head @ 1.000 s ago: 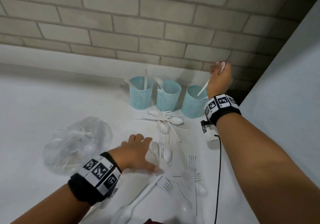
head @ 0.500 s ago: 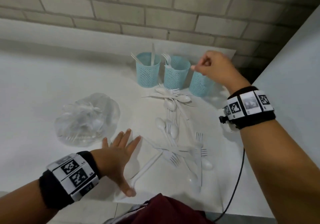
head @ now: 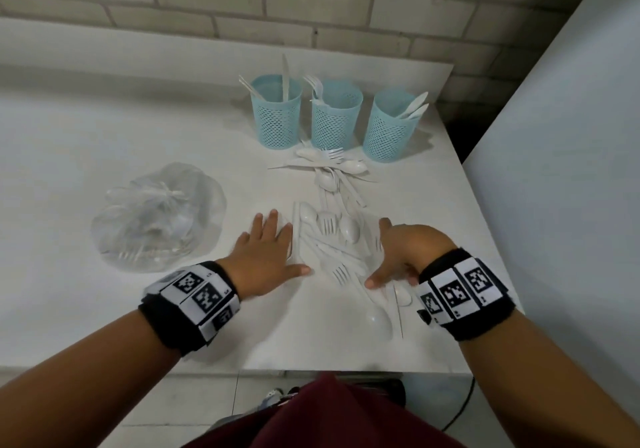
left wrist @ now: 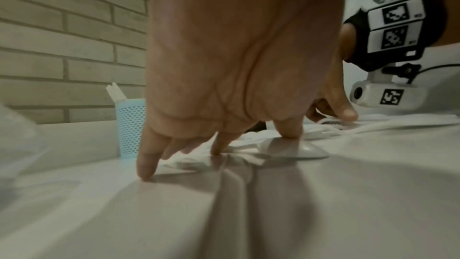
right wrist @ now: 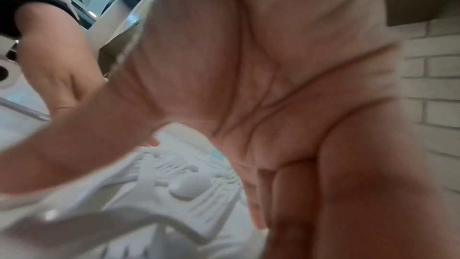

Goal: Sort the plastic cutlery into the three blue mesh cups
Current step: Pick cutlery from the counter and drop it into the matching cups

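Three blue mesh cups stand in a row at the back of the white table (head: pixel 104 309): the left cup (head: pixel 276 112) holds knives, the middle cup (head: pixel 335 115) forks, the right cup (head: pixel 393 125) spoons. A pile of white plastic cutlery (head: pixel 332 233) runs from the cups toward the front edge. My left hand (head: pixel 266 253) lies flat on the table at the pile's left side, fingers spread and fingertips (left wrist: pixel 145 166) touching the surface. My right hand (head: pixel 398 257) hovers low over the pile's right side, fingers extended, holding nothing. The same pile of cutlery (right wrist: pixel 184 186) shows blurred under the right palm.
A clear plastic bag (head: pixel 156 215) with more cutlery lies to the left of my left hand. A brick wall (head: pixel 311 8) runs behind the cups. A pale panel (head: pixel 554 170) borders the table's right edge. The table's front edge is just below my wrists.
My right hand has left the right cup, where a spoon now stands, and come down to the pile. My left hand has slid back up against the pile's left side.
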A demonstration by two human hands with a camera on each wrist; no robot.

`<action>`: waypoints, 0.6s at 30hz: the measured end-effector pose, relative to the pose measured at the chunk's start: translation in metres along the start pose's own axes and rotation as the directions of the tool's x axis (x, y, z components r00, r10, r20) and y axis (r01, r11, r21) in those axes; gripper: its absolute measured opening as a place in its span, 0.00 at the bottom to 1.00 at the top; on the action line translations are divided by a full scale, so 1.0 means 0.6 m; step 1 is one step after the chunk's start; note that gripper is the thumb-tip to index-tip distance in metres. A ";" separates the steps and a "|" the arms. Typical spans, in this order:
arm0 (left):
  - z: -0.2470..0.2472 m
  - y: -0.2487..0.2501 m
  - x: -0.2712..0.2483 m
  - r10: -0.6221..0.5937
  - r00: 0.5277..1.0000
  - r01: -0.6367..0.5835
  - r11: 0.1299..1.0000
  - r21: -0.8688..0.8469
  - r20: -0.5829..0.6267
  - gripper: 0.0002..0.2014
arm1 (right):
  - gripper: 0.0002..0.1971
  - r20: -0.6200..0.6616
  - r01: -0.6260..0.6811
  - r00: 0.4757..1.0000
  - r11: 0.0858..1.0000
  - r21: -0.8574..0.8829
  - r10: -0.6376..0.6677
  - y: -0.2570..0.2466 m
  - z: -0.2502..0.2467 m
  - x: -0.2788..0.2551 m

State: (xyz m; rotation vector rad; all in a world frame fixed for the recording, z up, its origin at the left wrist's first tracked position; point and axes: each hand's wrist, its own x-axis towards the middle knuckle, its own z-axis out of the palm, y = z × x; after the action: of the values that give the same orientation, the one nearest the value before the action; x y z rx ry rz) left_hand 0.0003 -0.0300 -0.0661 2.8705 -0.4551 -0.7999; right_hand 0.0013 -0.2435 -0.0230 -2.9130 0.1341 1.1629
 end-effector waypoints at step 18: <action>-0.018 0.071 0.080 -0.242 0.969 0.005 0.239 -0.971 -0.054 0.07 | 0.26 -0.292 0.296 0.951 0.572 0.765 -0.103 -0.050 0.001 0.048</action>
State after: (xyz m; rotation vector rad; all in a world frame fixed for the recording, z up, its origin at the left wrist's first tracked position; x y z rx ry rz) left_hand 0.0346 -0.0851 -0.0716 1.7006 0.2886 -0.4867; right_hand 0.0238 -0.2159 -0.0441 -2.1236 0.2437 0.5096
